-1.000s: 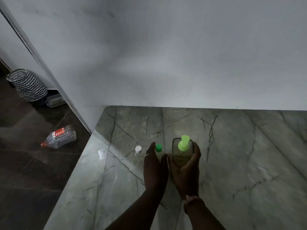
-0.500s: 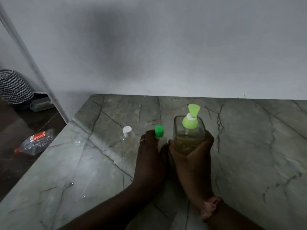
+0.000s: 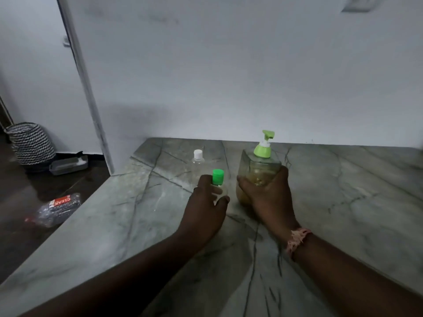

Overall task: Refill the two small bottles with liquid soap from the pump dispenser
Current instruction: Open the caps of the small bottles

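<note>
I see left hand [image 3: 203, 207] curled round green-capped bottle [image 3: 218, 182]; right hand [image 3: 266, 193] grips pump dispenser [image 3: 259, 167]; white-capped bottle [image 3: 198, 159] stands farther left on table [image 3: 343, 202].

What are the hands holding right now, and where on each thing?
Right hand grips the pump dispenser around its lower body. Left hand holds the green-capped bottle by its body, below the cap.

The right hand [image 3: 266, 194] is gripping the pump dispenser [image 3: 258, 170]; at its nine o'clock, the left hand [image 3: 206, 205] is holding the green-capped bottle [image 3: 218, 183] upright.
</note>
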`<state>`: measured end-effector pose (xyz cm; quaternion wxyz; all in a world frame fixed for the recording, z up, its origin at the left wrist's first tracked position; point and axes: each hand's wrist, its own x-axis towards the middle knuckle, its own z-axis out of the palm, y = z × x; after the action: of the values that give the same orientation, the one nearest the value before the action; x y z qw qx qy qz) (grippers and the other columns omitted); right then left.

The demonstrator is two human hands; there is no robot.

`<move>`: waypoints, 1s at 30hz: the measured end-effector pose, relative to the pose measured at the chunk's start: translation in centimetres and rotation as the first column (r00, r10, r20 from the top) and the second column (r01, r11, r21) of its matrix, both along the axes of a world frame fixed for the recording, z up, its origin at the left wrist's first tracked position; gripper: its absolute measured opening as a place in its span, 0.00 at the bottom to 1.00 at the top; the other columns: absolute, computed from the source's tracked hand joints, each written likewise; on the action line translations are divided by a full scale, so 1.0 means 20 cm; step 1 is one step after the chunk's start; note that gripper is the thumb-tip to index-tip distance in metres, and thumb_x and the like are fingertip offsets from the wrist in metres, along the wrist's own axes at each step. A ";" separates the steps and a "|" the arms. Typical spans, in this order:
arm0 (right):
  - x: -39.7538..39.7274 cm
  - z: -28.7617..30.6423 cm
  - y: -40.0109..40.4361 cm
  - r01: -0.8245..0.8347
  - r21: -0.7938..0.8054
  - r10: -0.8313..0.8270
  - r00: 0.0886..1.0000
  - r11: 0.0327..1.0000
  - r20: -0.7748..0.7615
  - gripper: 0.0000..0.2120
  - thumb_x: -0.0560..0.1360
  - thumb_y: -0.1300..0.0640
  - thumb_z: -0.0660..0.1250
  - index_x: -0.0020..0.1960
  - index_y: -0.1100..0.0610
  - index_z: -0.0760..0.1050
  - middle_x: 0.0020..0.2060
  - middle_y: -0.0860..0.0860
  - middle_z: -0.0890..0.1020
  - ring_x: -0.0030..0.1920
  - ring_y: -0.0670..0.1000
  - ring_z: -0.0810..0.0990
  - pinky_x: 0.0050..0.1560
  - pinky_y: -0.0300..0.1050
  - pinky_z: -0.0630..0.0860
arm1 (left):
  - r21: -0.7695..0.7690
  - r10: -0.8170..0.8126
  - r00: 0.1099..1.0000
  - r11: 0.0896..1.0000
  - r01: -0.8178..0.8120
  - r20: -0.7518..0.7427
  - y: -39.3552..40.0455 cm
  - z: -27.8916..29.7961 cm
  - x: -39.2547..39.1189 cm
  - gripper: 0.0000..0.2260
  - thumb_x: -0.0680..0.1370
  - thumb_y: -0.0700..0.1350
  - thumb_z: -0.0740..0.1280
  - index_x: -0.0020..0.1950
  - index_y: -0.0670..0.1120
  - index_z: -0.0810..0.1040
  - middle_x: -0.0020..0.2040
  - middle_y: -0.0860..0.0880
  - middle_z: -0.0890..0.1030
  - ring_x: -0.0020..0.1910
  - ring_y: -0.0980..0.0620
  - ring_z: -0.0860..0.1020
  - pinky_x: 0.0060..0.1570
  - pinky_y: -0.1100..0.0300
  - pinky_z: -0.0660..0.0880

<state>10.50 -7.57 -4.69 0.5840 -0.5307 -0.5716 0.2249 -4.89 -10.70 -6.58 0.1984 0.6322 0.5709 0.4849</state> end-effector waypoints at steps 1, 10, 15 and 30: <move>0.01 -0.01 -0.06 -0.013 -0.006 0.013 1.000 1.000 0.025 0.34 0.65 0.45 0.79 0.64 0.49 0.65 0.50 0.42 0.77 0.47 0.45 0.78 0.45 0.40 0.75 | -0.012 -0.026 1.000 1.000 0.026 0.007 -0.05 0.02 -0.02 0.14 0.78 0.47 0.70 0.60 0.52 0.70 0.52 0.54 0.80 0.50 0.57 0.80 0.46 0.61 0.77; 0.02 -0.05 -0.32 -0.122 -0.026 0.124 0.989 0.992 0.086 0.34 0.64 0.47 0.82 0.63 0.47 0.67 0.49 0.39 0.79 0.45 0.33 0.79 0.39 0.30 0.76 | -0.086 -0.156 0.987 0.983 0.160 0.049 -0.19 0.02 -0.06 0.12 0.75 0.49 0.72 0.53 0.54 0.70 0.46 0.52 0.84 0.46 0.52 0.82 0.45 0.53 0.79; 0.02 -0.08 -0.28 -0.175 -0.051 0.179 0.979 0.983 0.094 0.39 0.63 0.44 0.81 0.66 0.45 0.63 0.54 0.40 0.78 0.51 0.40 0.80 0.45 0.34 0.77 | -0.052 -0.231 0.966 0.970 0.238 0.113 -0.18 -0.02 -0.11 0.13 0.74 0.51 0.72 0.55 0.54 0.72 0.47 0.52 0.84 0.50 0.53 0.83 0.51 0.46 0.81; -0.20 0.24 -0.42 -0.156 0.107 0.042 0.733 0.982 0.679 0.15 0.79 0.41 0.63 0.44 0.51 0.77 0.32 0.45 0.77 0.32 0.43 0.76 0.33 0.36 0.73 | 0.198 -0.378 0.918 0.915 0.351 0.121 -0.22 0.01 -0.13 0.12 0.74 0.38 0.75 0.53 0.47 0.76 0.46 0.51 0.84 0.45 0.52 0.85 0.43 0.55 0.82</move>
<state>6.53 -15.89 0.14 0.3646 -0.4973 -0.7872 0.0032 -7.41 -15.09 -6.38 0.2746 0.7024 0.3812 0.5348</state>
